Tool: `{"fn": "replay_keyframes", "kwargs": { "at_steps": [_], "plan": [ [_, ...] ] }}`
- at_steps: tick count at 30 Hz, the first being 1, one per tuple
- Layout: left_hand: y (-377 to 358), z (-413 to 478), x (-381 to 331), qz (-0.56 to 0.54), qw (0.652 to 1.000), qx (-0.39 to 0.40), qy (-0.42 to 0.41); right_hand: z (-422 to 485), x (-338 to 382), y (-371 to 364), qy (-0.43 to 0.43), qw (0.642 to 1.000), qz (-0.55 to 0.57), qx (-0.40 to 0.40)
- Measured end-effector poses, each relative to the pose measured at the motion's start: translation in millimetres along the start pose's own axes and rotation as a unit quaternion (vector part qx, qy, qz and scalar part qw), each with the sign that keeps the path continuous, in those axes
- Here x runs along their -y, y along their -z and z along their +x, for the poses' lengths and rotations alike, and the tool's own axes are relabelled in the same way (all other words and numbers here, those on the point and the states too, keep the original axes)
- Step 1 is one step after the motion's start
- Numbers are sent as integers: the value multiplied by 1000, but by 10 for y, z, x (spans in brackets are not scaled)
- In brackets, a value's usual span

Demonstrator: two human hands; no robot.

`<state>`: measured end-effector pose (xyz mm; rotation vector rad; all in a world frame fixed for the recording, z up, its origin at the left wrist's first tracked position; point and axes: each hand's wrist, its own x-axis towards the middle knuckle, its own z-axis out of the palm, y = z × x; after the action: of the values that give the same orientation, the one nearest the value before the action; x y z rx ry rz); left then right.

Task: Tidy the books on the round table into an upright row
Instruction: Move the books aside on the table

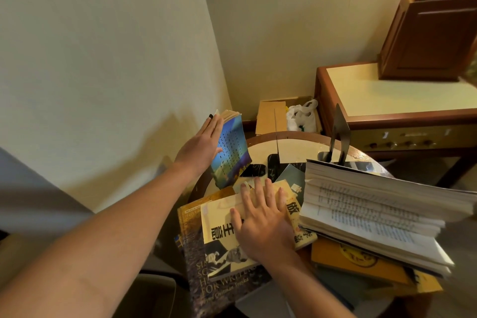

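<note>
A blue-covered paperback (pixel 231 152) stands tilted at the round table's (pixel 296 143) left edge. My left hand (pixel 202 146) presses flat against its left side with straight fingers. My right hand (pixel 260 222) lies flat, fingers spread, on a yellow book (pixel 222 217) that tops a large dark book (pixel 201 273). To the right lies a thick open book (pixel 374 214) over an orange book (pixel 356 263) and other flat ones. A dark metal bookend (pixel 339 134) stands at the table's back.
A wooden cabinet with a pale top (pixel 392 90) stands at right behind the table. Between it and the wall corner sits a cardboard box (pixel 273 116) with a white plastic bag (pixel 302 116). The wall (pixel 103 59) runs close along the left.
</note>
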<state>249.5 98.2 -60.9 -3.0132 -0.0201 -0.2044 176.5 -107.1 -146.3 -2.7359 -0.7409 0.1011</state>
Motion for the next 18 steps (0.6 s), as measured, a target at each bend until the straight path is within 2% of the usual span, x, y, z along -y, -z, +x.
{"fn": "replay_keyframes", "kwargs": {
  "at_steps": [18],
  "plan": [
    [42,-321,-229,-12,1000,-26,12,-15,-3,19,7,1000,-13,10]
  ]
}}
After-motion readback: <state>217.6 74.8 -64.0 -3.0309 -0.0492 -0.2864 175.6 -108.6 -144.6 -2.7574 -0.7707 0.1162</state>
